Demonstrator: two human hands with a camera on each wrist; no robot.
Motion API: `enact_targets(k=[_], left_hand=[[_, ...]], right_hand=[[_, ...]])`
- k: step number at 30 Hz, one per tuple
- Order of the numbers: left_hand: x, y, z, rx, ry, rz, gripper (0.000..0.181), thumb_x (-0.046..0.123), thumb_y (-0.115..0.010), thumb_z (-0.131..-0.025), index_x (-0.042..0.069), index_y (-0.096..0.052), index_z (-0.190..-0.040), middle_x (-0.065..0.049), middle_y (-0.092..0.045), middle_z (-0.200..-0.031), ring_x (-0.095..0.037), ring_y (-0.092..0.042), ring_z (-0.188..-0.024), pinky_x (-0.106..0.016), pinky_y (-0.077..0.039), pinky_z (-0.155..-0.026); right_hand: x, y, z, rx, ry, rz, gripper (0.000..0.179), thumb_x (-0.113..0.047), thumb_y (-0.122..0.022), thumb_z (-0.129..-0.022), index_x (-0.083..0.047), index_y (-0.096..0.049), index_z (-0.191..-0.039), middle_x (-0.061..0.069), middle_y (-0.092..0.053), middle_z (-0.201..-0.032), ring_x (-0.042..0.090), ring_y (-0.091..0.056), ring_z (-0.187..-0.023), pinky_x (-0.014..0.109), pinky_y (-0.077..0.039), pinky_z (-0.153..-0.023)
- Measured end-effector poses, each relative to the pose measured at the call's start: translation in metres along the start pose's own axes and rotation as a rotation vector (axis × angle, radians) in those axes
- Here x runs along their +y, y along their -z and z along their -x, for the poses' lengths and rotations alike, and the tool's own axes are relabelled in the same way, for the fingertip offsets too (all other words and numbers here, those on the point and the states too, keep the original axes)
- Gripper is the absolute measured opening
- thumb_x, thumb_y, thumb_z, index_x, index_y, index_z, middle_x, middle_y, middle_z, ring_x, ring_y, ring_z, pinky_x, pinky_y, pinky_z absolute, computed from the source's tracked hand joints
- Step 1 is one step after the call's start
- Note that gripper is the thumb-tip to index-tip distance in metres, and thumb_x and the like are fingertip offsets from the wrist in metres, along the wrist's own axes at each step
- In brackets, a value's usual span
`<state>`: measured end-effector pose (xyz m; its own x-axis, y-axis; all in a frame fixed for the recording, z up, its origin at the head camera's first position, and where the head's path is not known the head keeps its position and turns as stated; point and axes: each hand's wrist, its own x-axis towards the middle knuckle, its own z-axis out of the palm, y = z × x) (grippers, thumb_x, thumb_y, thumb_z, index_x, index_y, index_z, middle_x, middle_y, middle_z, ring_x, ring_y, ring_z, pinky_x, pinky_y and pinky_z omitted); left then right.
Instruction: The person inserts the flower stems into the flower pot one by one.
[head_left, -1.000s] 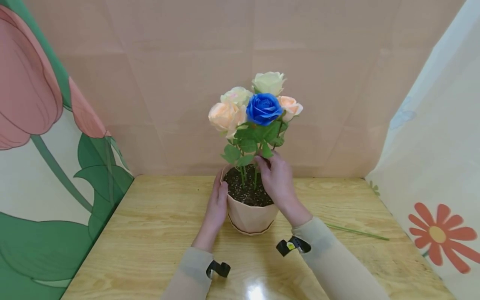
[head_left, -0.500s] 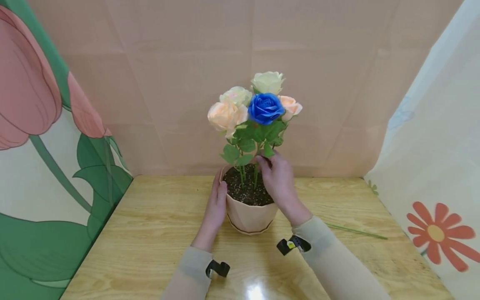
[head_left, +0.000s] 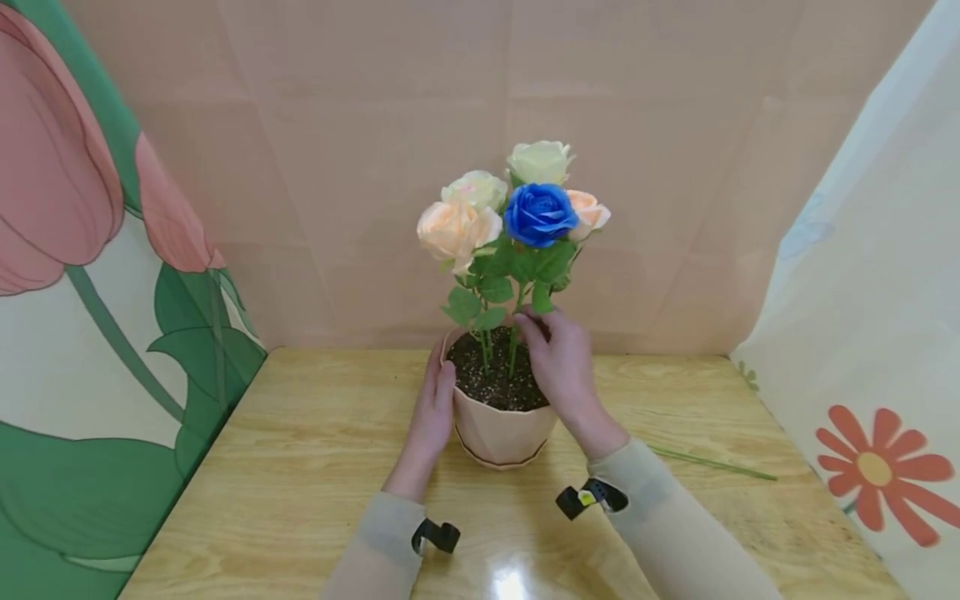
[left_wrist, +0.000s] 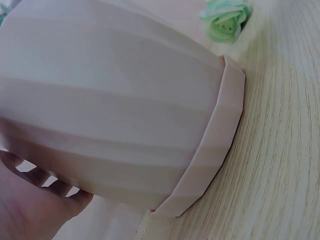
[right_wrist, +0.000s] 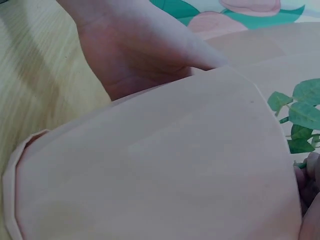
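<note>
A pink faceted flowerpot [head_left: 504,433] filled with dark soil [head_left: 487,383] stands upright on its saucer [left_wrist: 210,150]. My left hand [head_left: 433,404] holds the pot's left side, thumb at the rim and fingers round the wall. In the soil stand artificial roses: a blue rose [head_left: 541,215] in front, a peach rose [head_left: 456,232] at left, a smaller peach rose [head_left: 588,213] at right and pale cream ones behind. My right hand [head_left: 561,354] pinches the blue rose's green stem [head_left: 515,346] above the soil, below its leaves; the fingertips are partly hidden.
A loose green stem [head_left: 712,461] lies on the wooden table [head_left: 300,467], right of the pot. The left wrist view shows a pale green rose [left_wrist: 225,21] on the table beyond the pot. A pink backdrop [head_left: 360,167] hangs behind; printed cloths flank both sides.
The blue rose has shifted slightly to the right, and my right hand has moved a little the same way. My left hand and the pot have stayed in place.
</note>
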<state>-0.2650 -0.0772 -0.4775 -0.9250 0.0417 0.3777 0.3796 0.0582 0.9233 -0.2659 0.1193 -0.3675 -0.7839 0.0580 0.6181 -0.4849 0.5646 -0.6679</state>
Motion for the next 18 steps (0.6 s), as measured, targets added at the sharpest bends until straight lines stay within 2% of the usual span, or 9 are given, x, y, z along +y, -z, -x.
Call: enact_targets(k=[6, 18], left_hand=[[0.0024, 0.0007, 0.0005, -0.003, 0.008, -0.014, 0.061, 0.037, -0.033, -0.123, 0.014, -0.022, -0.178, -0.013, -0.026, -0.181, -0.035, -0.023, -0.165, -0.057, -0.02, -0.133], [-0.0002, -0.0001, -0.0004, -0.001, 0.006, -0.02, 0.061, 0.036, -0.035, -0.122, 0.013, -0.022, -0.178, -0.014, -0.026, -0.18, -0.035, -0.024, -0.165, -0.057, -0.021, -0.133]], right_hand=[[0.0021, 0.0002, 0.0054, 0.007, -0.05, -0.037, 0.02, -0.018, -0.074, -0.109, -0.002, -0.082, -0.119, 0.009, -0.08, -0.097, 0.021, -0.076, -0.083, 0.025, -0.058, -0.069], [0.0034, 0.0036, 0.008, 0.018, -0.081, -0.056, 0.024, -0.026, -0.077, -0.108, -0.006, -0.083, -0.12, 0.005, -0.081, -0.101, 0.017, -0.076, -0.082, 0.023, -0.057, -0.066]])
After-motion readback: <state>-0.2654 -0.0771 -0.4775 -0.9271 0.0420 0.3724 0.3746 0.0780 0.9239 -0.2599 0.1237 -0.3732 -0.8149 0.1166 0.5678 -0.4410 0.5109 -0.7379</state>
